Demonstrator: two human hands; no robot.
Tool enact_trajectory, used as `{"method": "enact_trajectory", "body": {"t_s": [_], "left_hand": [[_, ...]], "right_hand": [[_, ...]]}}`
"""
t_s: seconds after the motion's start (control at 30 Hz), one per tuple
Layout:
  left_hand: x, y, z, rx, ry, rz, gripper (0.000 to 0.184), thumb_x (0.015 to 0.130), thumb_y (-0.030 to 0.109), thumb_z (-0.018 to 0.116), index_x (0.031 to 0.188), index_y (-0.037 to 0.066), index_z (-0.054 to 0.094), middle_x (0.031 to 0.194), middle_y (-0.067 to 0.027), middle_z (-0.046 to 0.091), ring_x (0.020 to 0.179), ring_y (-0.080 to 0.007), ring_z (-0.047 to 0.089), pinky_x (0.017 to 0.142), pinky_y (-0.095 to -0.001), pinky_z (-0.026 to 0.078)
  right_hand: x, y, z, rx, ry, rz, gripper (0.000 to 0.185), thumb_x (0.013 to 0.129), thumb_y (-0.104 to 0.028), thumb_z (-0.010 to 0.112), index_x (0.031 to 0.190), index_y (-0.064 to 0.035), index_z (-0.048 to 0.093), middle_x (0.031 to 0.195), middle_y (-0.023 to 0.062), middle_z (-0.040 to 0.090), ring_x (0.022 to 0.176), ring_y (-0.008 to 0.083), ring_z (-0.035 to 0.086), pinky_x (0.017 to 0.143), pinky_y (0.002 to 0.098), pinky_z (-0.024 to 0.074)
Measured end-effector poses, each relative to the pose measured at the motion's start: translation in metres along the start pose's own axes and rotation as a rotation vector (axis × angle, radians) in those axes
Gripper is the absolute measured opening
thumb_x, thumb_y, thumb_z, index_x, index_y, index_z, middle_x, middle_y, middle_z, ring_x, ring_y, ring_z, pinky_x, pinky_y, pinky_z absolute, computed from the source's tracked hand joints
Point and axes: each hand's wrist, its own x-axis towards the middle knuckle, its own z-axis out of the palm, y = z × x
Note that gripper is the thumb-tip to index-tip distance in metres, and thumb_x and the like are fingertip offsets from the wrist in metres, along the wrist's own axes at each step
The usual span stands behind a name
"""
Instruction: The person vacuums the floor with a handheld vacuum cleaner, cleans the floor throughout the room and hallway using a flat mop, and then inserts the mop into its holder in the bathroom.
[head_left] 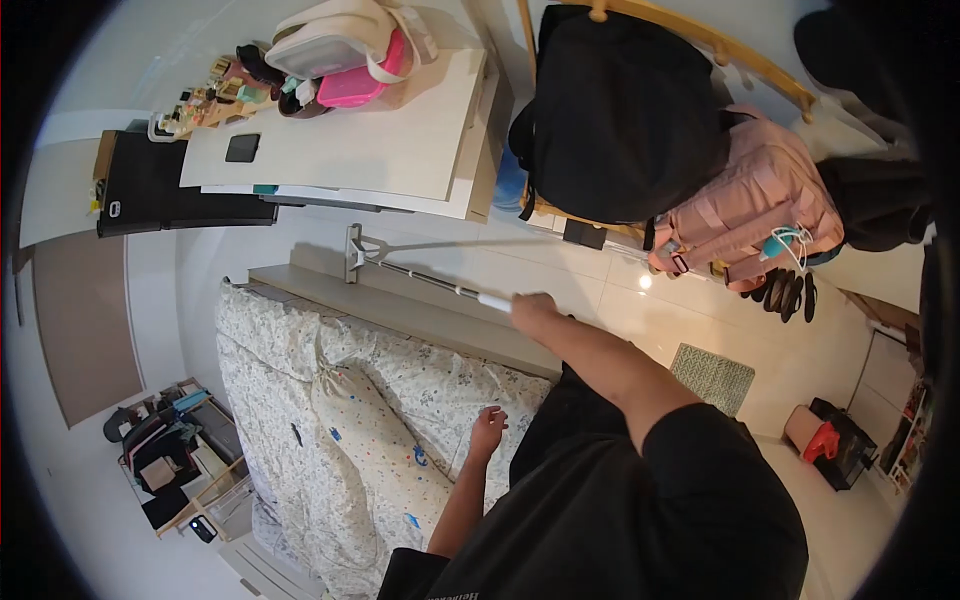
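My right hand (534,311) is closed around the white grip of a long-handled mop (440,284). The pole runs away to the left, and its narrow, pale head (353,254) lies low between the bed and the white desk. Over the bed, my left hand (488,430) hangs with loosely bent fingers and holds nothing. Beneath it is a patterned quilt (300,420), bunched on the bed beside a grey bed ledge (400,305).
A white desk (380,140) bears a phone (242,148), bags and small bottles. Black and pink backpacks (750,190) hang from a wooden rack at right. A green mat (712,380) lies on the tiled floor. Shelves with piled items stand at lower left.
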Motion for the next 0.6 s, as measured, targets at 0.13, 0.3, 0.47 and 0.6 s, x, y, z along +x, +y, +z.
{"method": "enact_trajectory", "body": {"t_s": [0.13,0.3,0.47,0.6], "left_hand": [[-0.004,0.012,0.009,-0.197,0.075,0.084,0.037,0.092,0.022,0.053,0.121,-0.001,0.051,0.104,-0.0115,0.066,0.084,-0.0195,0.067,0.072,-0.0298,0.047],[-0.011,-0.013,0.045,-0.225,0.111,0.017,0.036,0.09,0.02,0.056,0.117,-0.003,0.053,0.098,-0.0145,0.066,0.082,-0.0203,0.066,0.069,-0.0307,0.052],[-0.028,-0.062,0.102,-0.178,0.057,-0.073,0.036,0.088,0.018,0.058,0.112,-0.008,0.055,0.096,-0.0187,0.065,0.082,-0.0231,0.066,0.07,-0.0324,0.056],[-0.027,-0.108,0.153,-0.16,0.116,-0.074,0.037,0.088,0.021,0.058,0.112,-0.007,0.056,0.097,-0.018,0.066,0.078,-0.023,0.067,0.065,-0.0331,0.055]], "right_hand": [[-0.002,0.061,-0.003,-0.083,0.083,-0.071,0.035,0.085,-0.037,0.055,0.103,-0.007,0.062,0.088,0.0147,0.068,0.085,0.0349,0.066,0.073,0.0452,0.0517],[-0.192,0.283,0.02,-0.097,-0.054,0.175,0.057,0.088,-0.055,0.049,0.122,-0.0086,0.052,0.092,0.0156,0.067,0.086,0.0353,0.065,0.075,0.0483,0.0487],[-0.475,0.426,-0.078,-0.282,-0.368,0.547,0.056,0.092,-0.052,0.045,0.121,-0.0053,0.049,0.098,0.0193,0.066,0.094,0.0358,0.064,0.085,0.0484,0.0482],[-0.536,0.492,-0.124,-0.317,-0.422,0.59,0.057,0.091,-0.052,0.044,0.124,-0.0056,0.047,0.098,0.0195,0.066,0.093,0.0366,0.064,0.084,0.0466,0.0493]]}}
